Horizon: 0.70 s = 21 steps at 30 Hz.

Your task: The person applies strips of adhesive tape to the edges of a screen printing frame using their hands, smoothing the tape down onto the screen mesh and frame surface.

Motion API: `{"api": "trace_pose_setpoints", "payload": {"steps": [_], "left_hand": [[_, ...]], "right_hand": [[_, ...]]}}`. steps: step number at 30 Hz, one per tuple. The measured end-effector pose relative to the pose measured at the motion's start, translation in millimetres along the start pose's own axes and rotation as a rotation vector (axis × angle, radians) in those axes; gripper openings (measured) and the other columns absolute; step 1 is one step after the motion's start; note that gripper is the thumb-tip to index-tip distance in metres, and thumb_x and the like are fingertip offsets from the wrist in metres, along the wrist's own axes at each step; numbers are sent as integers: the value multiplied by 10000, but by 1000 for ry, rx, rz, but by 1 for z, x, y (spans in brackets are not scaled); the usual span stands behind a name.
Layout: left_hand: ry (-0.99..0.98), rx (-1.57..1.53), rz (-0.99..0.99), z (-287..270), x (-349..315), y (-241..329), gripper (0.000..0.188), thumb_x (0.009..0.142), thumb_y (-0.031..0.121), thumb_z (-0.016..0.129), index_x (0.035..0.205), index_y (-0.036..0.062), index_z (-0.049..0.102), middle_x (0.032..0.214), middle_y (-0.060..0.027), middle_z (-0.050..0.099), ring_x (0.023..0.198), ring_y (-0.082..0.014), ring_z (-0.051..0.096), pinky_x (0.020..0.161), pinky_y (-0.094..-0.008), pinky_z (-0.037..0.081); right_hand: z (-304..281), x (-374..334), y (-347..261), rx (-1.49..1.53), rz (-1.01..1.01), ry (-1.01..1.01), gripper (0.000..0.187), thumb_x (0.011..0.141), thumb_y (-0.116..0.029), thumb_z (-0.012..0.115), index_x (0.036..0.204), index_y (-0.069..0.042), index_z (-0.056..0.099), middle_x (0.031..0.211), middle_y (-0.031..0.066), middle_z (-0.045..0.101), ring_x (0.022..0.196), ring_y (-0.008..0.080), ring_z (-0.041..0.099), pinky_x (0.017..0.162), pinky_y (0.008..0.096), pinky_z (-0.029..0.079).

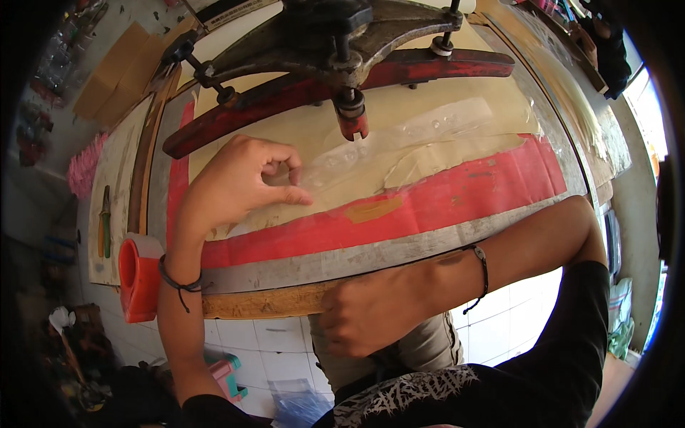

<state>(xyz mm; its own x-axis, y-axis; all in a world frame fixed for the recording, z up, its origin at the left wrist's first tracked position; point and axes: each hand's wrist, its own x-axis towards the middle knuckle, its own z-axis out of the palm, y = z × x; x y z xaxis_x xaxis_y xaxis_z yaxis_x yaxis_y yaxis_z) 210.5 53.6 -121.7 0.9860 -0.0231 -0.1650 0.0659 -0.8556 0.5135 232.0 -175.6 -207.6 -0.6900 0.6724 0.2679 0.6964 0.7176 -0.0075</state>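
My left hand (246, 175) is over the left part of the table, with its thumb and curled fingers apart and nothing visible between them. Just beyond the fingertips, a clear plastic strip with moulded bumps (446, 120) lies across a yellowish sheet (285, 118). Under that, a red sheet (457, 196) with a torn, worn edge shows along the near side. My right hand (367, 310) is closed at the table's wooden front edge (260, 303), close to my lap. Its fingers are curled under, so whatever they may hold is hidden.
Above the sheets stands a metal press frame (285, 46) with a long red bar (285, 93) and a notched red spindle end (353, 127). A red tape dispenser (132, 278) sits by my left forearm. Further left are a green-handled tool (106, 232) and a cardboard box (118, 71).
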Motion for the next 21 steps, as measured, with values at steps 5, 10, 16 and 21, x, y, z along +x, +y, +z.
{"api": "trace_pose_setpoints", "payload": {"steps": [5, 10, 16, 21], "left_hand": [[-454, -72, 62, -22, -10, -22, 348, 715, 299, 894, 819, 27, 702, 537, 26, 348, 513, -93, 301, 490, -307, 257], [-544, -228, -130, -33, -13, -15, 374, 721, 334, 900, 833, 24, 721, 536, 57, 358, 506, -74, 301, 477, -291, 250], [-361, -129, 266, -17, -8, 4, 401, 677, 230, 929, 965, 45, 721, 718, 14, 592, 586, -57, 434, 518, -233, 343], [-214, -227, 291, 15, -1, 18, 422, 754, 313, 874, 1025, 45, 692, 654, -19, 557, 559, -113, 477, 518, -281, 400]], "right_hand": [[-5, 1, 1, 102, -17, -87, 99, 752, -180, 621, 689, -115, 581, 693, -4, 586, 759, 181, 633, 655, 327, 501], [-15, 1, 5, 127, -66, -29, 76, 762, -193, 621, 755, -120, 604, 714, -15, 590, 766, 174, 630, 661, 315, 500], [-9, 2, 4, 83, -61, 95, 145, 721, -178, 681, 613, -105, 620, 602, -9, 580, 625, 181, 642, 537, 332, 506], [-6, 0, 3, 68, -53, 85, 116, 679, -163, 710, 605, -107, 640, 604, 1, 615, 581, 193, 643, 461, 329, 483]]}}
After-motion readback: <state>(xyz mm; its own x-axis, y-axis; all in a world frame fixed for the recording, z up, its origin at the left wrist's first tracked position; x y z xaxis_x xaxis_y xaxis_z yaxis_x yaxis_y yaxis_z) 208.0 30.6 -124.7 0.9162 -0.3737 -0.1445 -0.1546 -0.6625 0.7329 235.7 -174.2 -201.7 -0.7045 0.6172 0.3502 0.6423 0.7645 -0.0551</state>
